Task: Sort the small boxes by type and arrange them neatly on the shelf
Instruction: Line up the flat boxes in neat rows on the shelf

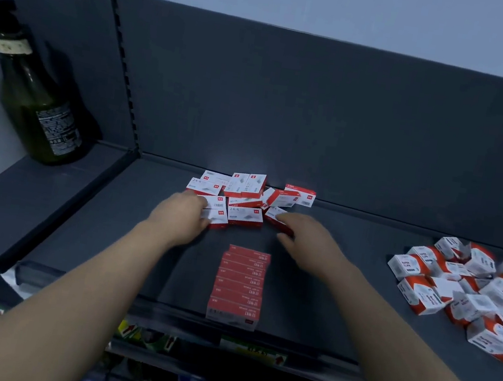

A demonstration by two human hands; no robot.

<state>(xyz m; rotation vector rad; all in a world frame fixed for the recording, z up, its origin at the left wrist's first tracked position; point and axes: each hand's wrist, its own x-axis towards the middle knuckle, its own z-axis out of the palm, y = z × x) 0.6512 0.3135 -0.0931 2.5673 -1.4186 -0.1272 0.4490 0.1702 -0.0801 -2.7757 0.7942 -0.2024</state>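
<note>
My left hand (186, 218) was curled over a small white-and-red cardboard box (218, 218) at the near left corner of the loose heap of red-and-white boxes (245, 189). My right hand (304, 241) pinched a red-edged box (273, 218) at the heap's near right corner, thumb below and fingers on top. So the hands were apart, one on each flank, each clamped on its own box, though blur hid the fingertips.

By my reckoning these were stiff little cartons, small enough for one hand and probably denser than they looked if full. The printed faces looked smooth, so a loose pinch could let one slide, and the corners would dent under a hard squeeze. The sensible hold was across the two long narrow sides, thumb against fingers, the broad face left free.

The heap sat toward the back of the dark grey metal shelf (363, 257), several boxes tilted or lying across one another. Just in front of it, between my forearms, ran the neat row of red boxes (240, 285) — close to both hands. Far to the right lay a pile of white-and-orange boxes (471, 295), well apart from my right hand.
</note>
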